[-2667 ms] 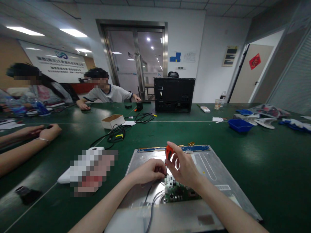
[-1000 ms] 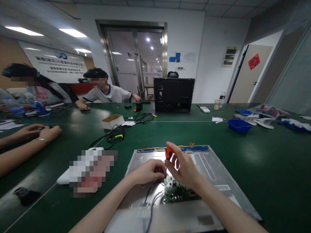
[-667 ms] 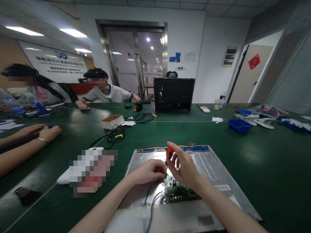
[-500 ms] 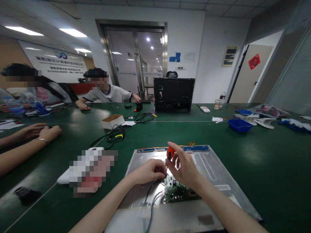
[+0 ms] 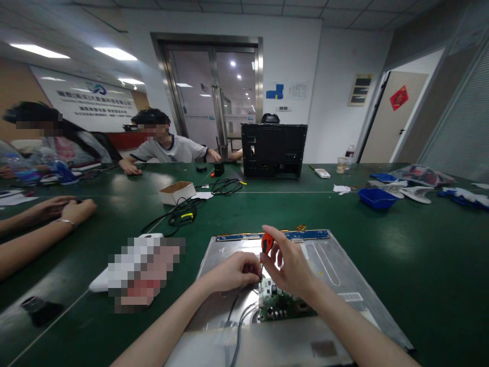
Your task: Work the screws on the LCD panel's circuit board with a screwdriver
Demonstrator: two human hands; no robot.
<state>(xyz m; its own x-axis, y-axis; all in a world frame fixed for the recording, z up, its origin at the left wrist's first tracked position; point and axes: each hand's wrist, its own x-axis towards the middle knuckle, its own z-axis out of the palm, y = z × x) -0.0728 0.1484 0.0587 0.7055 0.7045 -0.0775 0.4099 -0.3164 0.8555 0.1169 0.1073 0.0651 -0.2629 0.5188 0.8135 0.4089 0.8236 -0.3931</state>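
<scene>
My right hand (image 5: 290, 260) is closed on a screwdriver (image 5: 266, 243) with an orange and black handle, held upright with its shaft pointing down. The shaft meets the upper left corner of a green circuit board (image 5: 282, 300). Beside that corner, my left hand (image 5: 240, 269) has its fingers pinched together near the shaft's lower end; what they hold, if anything, is hidden. The board lies on the silver back of a display panel (image 5: 324, 255), which has a blue strip (image 5: 311, 234) along its far edge. Dark cables (image 5: 239, 326) run from the board's left side toward me.
Left of the panel lie a white object (image 5: 126, 262), partly blurred out, and a small black piece (image 5: 41, 310). Black cables (image 5: 183, 214) and an open box (image 5: 177, 192) sit further back. A monitor housing (image 5: 273, 152) stands opposite; a blue tray (image 5: 377, 198) is right. A co-worker's hands (image 5: 72, 209) rest left.
Both my hands stay at the board's corner, with the screwdriver almost unmoved. Behind the monitor housing, part of another person's arm has come into view.
</scene>
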